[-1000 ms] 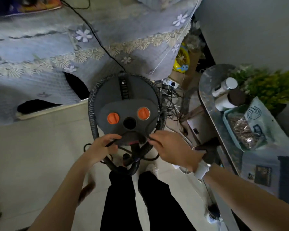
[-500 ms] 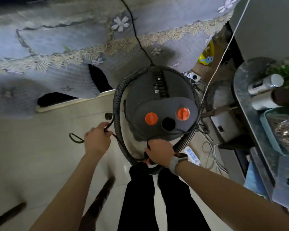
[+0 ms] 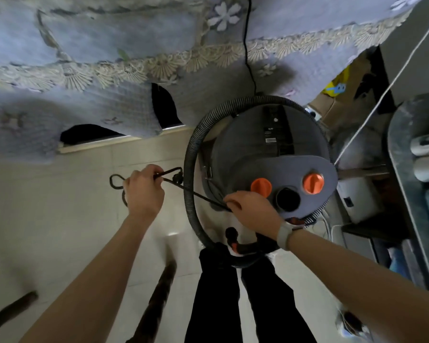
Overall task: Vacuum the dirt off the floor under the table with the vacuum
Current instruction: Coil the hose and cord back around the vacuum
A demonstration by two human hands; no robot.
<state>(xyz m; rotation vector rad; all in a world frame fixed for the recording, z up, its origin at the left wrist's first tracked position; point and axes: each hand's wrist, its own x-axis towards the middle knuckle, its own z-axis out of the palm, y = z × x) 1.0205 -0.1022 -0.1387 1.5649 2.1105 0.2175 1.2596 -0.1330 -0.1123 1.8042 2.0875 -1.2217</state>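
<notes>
Vacuum [image 3: 270, 154], grey drum w/ 2 orange caps, stands on tile floor [image 3: 60, 219] just in front of cloth-draped table [image 3: 109, 45], ribbed hose [image 3: 191, 169] looped round it. Left hand [image 3: 144, 191] grips black power cord [image 3: 198, 195], fingers curled round it, w/ loops hanging left. Right hand [image 3: 253, 206] pinches same cord near vacuum's front. Cord runs taut btwn hands.

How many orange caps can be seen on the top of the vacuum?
2. One orange cap sits left of the black hole, the other orange cap right of it. None seems hidden.
</notes>
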